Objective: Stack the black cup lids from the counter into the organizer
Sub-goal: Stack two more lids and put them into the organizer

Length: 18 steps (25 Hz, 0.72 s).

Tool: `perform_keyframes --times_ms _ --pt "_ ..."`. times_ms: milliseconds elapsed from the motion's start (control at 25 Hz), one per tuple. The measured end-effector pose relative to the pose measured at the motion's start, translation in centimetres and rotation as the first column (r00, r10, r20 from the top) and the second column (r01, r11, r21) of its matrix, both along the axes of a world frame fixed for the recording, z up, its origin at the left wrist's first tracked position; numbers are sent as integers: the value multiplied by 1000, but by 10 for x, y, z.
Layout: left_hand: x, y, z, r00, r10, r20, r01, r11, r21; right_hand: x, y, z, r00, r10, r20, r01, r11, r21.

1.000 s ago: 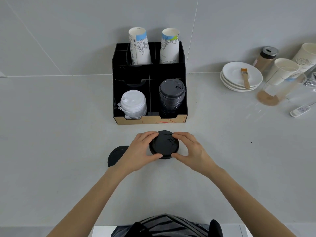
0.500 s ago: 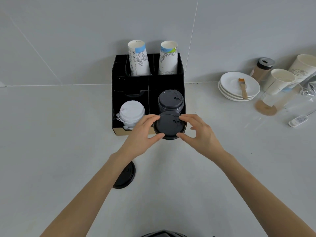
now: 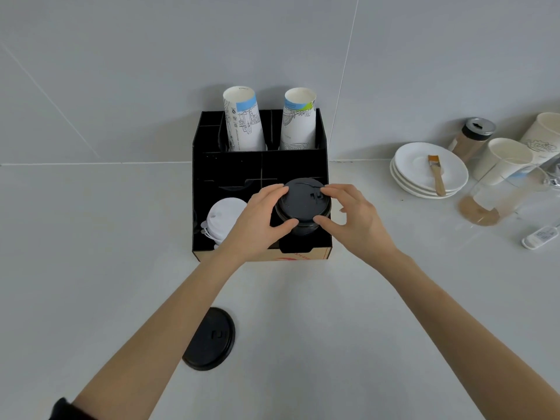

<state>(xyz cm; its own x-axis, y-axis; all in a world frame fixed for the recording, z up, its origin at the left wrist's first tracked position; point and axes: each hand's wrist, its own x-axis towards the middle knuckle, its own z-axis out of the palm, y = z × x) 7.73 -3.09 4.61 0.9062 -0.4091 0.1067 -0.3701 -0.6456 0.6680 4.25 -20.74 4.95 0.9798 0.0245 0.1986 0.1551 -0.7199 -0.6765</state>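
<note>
Down low in the frame, one black lid [image 3: 209, 339] lies on the table [image 3: 91, 253]. Higher up, the left hand [image 3: 254, 221] and right hand [image 3: 353, 218] pinch the black lid stack [image 3: 303, 207] over the organizer [image 3: 260, 165], front right slot. If they tip it, the lids could slide off crooked.

Hidden and cut-off parts around the organizer

The left hand [image 3: 257, 221] covers the right side of the white lid stack [image 3: 222, 221], and both hands [image 3: 353, 221] hide the rims of the top black lid [image 3: 303, 204], so whether it sits flush on the black stack [image 3: 303, 230] cannot be told. The left forearm crosses the loose black lid [image 3: 212, 344] on the counter [image 3: 91, 268]. The right picture edge cuts the printed cup [image 3: 545, 137] and a white device [image 3: 541, 236]; its markings are too small to read.
</note>
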Motion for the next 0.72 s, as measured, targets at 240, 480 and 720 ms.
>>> perform_keyframes --times_ms 240,480,720 --pt "26 -7 -5 1000 2 -29 -1 1000 17 21 -1 -8 998 -41 -45 42 999 12" --pt "34 -10 -17 998 1 -58 2 999 43 26 2 -18 993 -61 -100 62 998 10" --pt "32 -9 -22 998 0 -57 2 999 50 24 4 -22 992 -69 -107 69 998 -1"
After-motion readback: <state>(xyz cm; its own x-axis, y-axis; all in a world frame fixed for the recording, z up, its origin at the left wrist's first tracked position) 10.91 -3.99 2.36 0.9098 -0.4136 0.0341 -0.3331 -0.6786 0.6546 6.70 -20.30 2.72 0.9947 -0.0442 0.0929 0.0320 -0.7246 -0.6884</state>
